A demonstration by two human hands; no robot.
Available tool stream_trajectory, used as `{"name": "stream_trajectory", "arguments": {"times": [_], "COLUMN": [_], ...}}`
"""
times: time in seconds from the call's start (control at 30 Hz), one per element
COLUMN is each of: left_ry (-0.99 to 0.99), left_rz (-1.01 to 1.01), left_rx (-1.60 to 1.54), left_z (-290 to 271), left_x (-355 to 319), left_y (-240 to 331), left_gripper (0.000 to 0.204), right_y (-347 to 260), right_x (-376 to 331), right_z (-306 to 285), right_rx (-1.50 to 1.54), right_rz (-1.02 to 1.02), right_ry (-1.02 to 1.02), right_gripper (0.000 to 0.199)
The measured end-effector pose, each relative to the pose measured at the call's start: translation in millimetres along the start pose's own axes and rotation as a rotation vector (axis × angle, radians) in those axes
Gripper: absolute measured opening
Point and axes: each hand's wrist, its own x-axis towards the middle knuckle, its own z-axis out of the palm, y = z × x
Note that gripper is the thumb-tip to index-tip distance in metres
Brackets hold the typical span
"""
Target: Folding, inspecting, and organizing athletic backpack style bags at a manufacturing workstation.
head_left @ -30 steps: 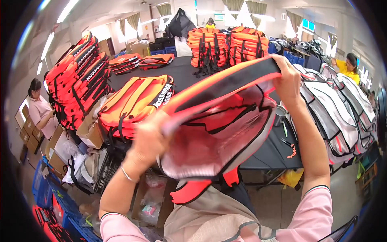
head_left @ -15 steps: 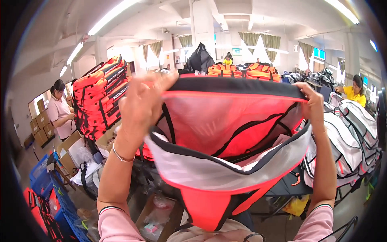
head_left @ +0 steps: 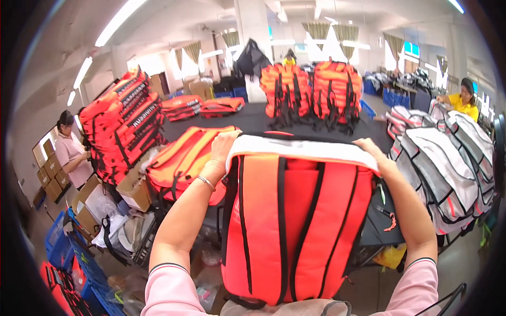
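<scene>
One tall stack of orange-black bags, far left | one orange bag lying on dark table | left hand, grasping top left corner of red-orange backpack, upright before table | right hand, gripping top right corner | white-grey bags, heaped, far right.

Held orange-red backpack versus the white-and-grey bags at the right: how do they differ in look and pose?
Colour: the held backpack is mostly orange-red; the white-and-grey bags are pale with thin reddish accents. Pose: the held backpack is upright, its straps facing the camera; the white-and-grey bags lie slanted and overlapping. Number: the held backpack is one; the white-and-grey bags are several. Both show dark edging.
</scene>
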Motion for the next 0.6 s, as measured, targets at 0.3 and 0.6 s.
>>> {"name": "stream_trajectory", "arguments": {"times": [0.3,0.6], "left_ry": [-0.09,-0.123], "left_rz": [0.02,-0.056], "left_rx": [-0.842,-0.917], "left_z": [74,38], "left_x": [-17,-31], "left_y": [-24,12], "left_gripper": [0.03,0.031], "right_y": [-89,-202], "right_x": [116,160], "right_z": [-9,25], "right_rx": [-0.152,-0.003], "right_rz": [-0.563,-0.395], "right_ry": [-0.222,-0.636], "right_gripper": [0.056,0.03]}}
